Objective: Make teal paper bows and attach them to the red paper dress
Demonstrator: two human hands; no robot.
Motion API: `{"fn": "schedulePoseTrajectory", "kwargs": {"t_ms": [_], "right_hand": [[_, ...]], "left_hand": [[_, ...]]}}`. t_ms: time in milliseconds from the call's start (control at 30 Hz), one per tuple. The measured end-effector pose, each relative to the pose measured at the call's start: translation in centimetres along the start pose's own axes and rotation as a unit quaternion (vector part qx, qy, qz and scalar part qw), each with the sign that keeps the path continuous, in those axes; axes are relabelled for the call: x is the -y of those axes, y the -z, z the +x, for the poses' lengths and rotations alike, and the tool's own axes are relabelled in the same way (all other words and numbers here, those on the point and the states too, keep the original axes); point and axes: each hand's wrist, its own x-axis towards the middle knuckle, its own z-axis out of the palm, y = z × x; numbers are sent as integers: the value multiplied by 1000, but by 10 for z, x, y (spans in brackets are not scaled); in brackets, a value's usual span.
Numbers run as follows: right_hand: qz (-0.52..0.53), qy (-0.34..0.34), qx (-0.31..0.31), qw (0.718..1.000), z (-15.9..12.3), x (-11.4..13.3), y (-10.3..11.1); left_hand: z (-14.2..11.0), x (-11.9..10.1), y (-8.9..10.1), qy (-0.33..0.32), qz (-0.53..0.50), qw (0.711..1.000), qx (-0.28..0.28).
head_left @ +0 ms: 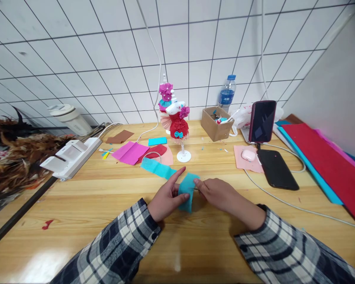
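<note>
My left hand (pixel 168 197) grips a piece of turquoise crepe paper (pixel 187 191), its thumb across the front and its index finger stretched out. My right hand (pixel 214 193) is closed at the paper's right edge. A thin metal tool (pixel 196 189) shows between its fingers and meets the paper; most of it is hidden, so its kind is unclear. Just beyond my left hand, a turquoise strip (pixel 158 169) lies on the table. A small figure dressed in red crepe paper (pixel 179 128) with a turquoise bow stands behind on a white round base (pixel 184 156).
Magenta paper (pixel 130 153), red paper (pixel 156 154) and brown paper (pixel 120 137) lie at the back left. A power strip (pixel 77 157) and feathers (pixel 26 146) are at left. A cardboard box (pixel 216 124), propped phone (pixel 263 120), black flat device (pixel 278 169) and paper sheets (pixel 325 165) are right.
</note>
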Motion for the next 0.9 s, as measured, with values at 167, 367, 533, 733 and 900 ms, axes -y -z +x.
{"fn": "schedulePoseTrajectory", "kwargs": {"t_ms": [167, 367, 533, 733, 900], "right_hand": [[33, 17, 16, 999, -1, -2, 2], [61, 35, 5, 998, 2, -1, -4], [72, 32, -2, 997, 4, -4, -7], [84, 31, 2, 996, 4, -3, -6], [91, 34, 2, 995, 4, -4, -7]], "left_hand": [[0, -2, 1, 6, 3, 1000, -1], [2, -1, 1, 1, 23, 1000, -4], [2, 2, 4, -7, 31, 1000, 2], [3, 3, 4, -8, 38, 999, -4], [4, 3, 4, 2, 49, 999, -10]]}}
